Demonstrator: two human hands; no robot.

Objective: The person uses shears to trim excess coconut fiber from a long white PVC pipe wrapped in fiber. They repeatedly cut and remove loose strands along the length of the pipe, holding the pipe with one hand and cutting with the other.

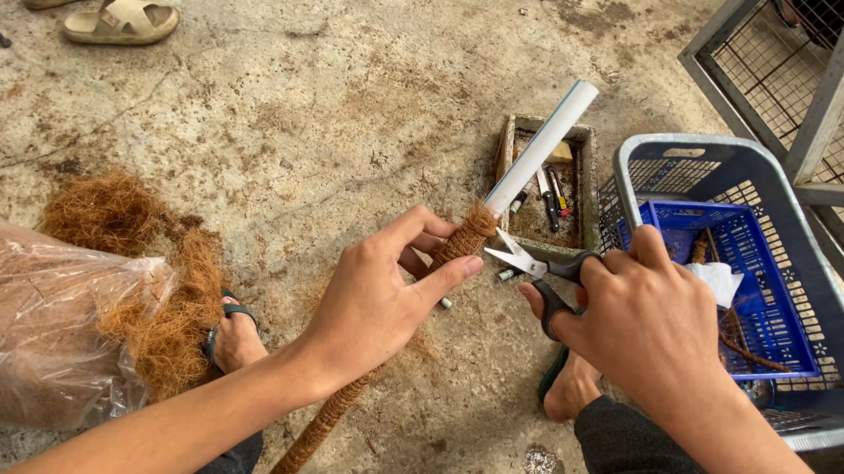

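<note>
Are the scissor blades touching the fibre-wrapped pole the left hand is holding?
Touching. The head view shows the open scissors in the right hand with blade tips against the fibre-wrapped pole, which the left hand grips.

A grey basket (649, 160) holds a blue crate (776, 325). Left of it sits a small tray (586, 195); far left, loose fibre (130, 244), a plastic bag (23, 336) and sandals (99, 1).

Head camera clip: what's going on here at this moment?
A person crouches over a concrete floor. The left hand grips a white pipe partly wrapped in brown coir fibre. The right hand holds scissors, blades open at the upper end of the wrapping. A plastic bag of loose fibre lies at left; blue baskets and a small tray of tools sit at right.
</note>
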